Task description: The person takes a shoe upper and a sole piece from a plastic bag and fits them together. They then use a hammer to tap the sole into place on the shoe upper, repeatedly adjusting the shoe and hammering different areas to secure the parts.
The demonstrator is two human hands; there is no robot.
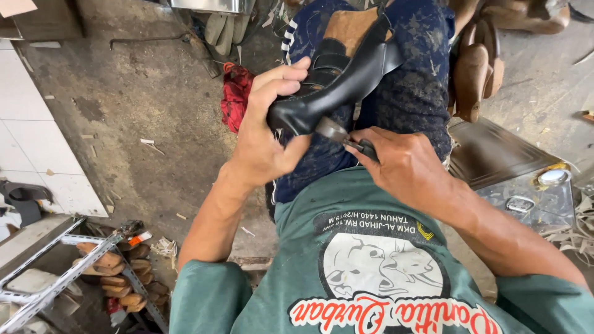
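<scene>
The black shoe [337, 77] lies across the person's lap on dark blue, paint-flecked trousers [414, 80], its toe end pointing toward the body and its straps facing up and away. The left hand [266, 133] is closed around the toe end, thumb below and fingers over the top, pinning it to the thigh. The right hand [405, 164] is wrapped tight on the dark handle of a small tool [346, 139], whose flat metal head touches the lower edge of the toe, just beside the left thumb.

To do this well, as I judge it, the left hand should clamp the shoe hard against the leg so it cannot roll, while the thumb stays clear of the tool head, which sits very near it. The tool seems best worked in short, controlled moves along the edge, with the wrist low, so it does not slip onto the smooth black upper or into the leg beneath.

Outward: a red cloth [237, 99] lies on the grey floor left of the knee, wooden lasts [473, 77] stand on the right, a metal box [526, 198] sits by the right arm, and more lasts fill a rack [117, 275] at lower left.
</scene>
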